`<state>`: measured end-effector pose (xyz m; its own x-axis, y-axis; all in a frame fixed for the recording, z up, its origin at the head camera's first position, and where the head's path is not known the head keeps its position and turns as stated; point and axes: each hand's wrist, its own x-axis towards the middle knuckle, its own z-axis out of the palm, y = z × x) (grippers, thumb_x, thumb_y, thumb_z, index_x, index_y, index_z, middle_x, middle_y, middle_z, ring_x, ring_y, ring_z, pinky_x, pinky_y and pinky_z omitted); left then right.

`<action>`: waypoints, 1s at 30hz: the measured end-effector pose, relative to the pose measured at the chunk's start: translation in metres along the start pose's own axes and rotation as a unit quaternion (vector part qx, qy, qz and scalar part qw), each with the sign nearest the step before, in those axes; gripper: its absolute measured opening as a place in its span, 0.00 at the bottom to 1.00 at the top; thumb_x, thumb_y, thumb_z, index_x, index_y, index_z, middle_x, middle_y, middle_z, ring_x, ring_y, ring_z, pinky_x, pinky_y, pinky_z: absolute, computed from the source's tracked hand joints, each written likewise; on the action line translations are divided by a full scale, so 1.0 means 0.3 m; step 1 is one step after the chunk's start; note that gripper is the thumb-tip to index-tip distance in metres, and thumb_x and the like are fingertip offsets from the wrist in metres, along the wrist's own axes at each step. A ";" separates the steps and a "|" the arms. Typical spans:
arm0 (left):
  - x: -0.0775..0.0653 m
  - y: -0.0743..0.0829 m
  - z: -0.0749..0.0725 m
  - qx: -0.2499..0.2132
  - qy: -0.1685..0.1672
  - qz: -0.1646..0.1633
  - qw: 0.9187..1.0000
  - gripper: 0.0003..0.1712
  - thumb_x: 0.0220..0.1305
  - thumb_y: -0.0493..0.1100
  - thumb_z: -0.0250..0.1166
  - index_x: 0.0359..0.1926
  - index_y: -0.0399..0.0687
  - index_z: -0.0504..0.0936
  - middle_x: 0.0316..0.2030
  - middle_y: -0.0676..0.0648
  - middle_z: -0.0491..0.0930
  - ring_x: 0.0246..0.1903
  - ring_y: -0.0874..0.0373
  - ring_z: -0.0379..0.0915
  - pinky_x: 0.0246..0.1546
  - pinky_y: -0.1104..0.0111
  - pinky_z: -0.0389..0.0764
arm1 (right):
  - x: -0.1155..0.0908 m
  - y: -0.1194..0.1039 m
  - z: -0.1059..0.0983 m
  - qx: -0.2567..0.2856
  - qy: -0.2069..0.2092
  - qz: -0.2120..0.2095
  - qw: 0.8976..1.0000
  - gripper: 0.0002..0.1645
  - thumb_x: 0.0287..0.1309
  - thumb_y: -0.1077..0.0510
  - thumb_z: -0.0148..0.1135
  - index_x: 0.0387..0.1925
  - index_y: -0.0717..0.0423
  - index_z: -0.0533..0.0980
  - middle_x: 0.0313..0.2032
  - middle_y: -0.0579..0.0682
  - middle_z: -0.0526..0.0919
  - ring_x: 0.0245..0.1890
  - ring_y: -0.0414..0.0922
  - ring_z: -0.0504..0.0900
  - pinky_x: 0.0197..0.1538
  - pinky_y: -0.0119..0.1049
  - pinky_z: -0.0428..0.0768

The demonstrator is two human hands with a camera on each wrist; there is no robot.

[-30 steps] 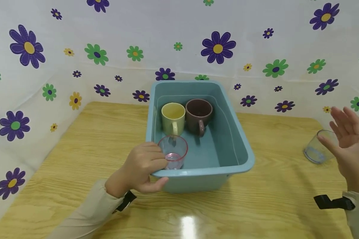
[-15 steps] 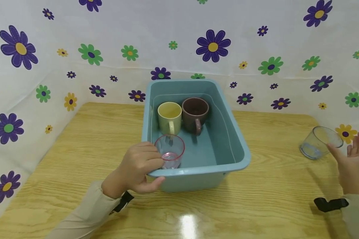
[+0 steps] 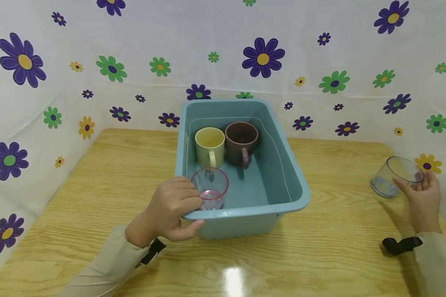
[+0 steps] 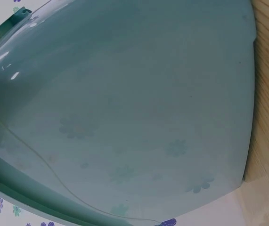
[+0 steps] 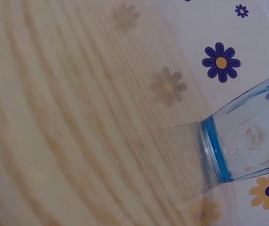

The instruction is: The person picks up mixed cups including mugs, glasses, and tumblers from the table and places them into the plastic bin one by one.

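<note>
My left hand (image 3: 174, 206) grips the near left corner of a light blue plastic tub (image 3: 245, 212), fingers over the rim and thumb outside. Beside those fingers, inside the tub, stands a clear glass with a pink rim (image 3: 210, 187). At the right of the table is a clear glass with a bluish base (image 3: 385, 185); the right wrist view shows that glass (image 5: 252, 136) upright on the tabletop. My right hand (image 3: 423, 202) holds it near its rim, thumb in front and fingers at the far side. The left wrist view is filled by the tub's outer wall (image 4: 148, 94).
A yellow mug (image 3: 208, 150) and a brown mug (image 3: 239, 144) stand side by side at the tub's back left. The wooden table (image 3: 134, 165) meets a flower-patterned cloth (image 3: 215, 33) behind and at both sides.
My right hand has moved past the bluish glass to its right side, then in to take hold of it. The left hand stays on the tub's rim. The head view has shifted slightly.
</note>
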<state>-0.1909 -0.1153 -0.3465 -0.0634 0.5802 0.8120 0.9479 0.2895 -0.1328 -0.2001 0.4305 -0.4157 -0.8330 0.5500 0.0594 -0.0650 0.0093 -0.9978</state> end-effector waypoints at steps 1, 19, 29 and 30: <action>-0.001 -0.001 0.000 0.000 0.001 0.000 1.000 0.28 0.64 0.56 0.42 0.11 0.49 0.66 0.10 0.53 0.65 0.14 0.61 0.62 0.20 0.68 0.69 | 0.005 0.002 0.001 0.005 -0.004 -0.006 1.000 0.42 0.54 0.66 0.62 0.65 0.46 0.53 0.60 0.41 0.60 0.55 0.27 0.61 0.50 0.11 0.63; 0.006 -0.002 0.000 -0.002 0.006 0.005 1.000 0.28 0.64 0.56 0.43 0.11 0.49 0.66 0.10 0.53 0.65 0.13 0.61 0.62 0.19 0.68 0.68 | 0.044 -0.003 -0.005 -0.053 -0.011 0.023 0.998 0.44 0.50 0.61 0.68 0.65 0.44 0.56 0.51 0.27 0.64 0.63 0.29 0.58 0.61 0.14 0.58; 0.007 -0.001 -0.003 0.000 0.006 0.005 1.000 0.28 0.64 0.56 0.43 0.10 0.49 0.66 0.10 0.53 0.65 0.13 0.61 0.62 0.19 0.68 0.69 | 0.049 -0.013 0.011 -0.047 0.008 0.020 0.999 0.36 0.46 0.62 0.71 0.55 0.43 0.64 0.44 0.29 0.69 0.48 0.25 0.65 0.48 0.11 0.64; 0.007 -0.001 -0.003 0.001 0.006 0.005 1.000 0.28 0.63 0.56 0.43 0.10 0.49 0.66 0.10 0.53 0.65 0.13 0.61 0.62 0.19 0.68 0.69 | 0.050 -0.015 0.011 -0.053 0.009 0.019 0.998 0.36 0.46 0.61 0.71 0.55 0.43 0.64 0.45 0.29 0.69 0.48 0.26 0.65 0.48 0.10 0.64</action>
<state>-0.1911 -0.1148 -0.3441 -0.0492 0.5740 0.8173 0.9482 0.2840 -0.1423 -0.2142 0.4359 -0.4103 -0.8240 0.5661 0.0210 0.0270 0.0762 -0.9967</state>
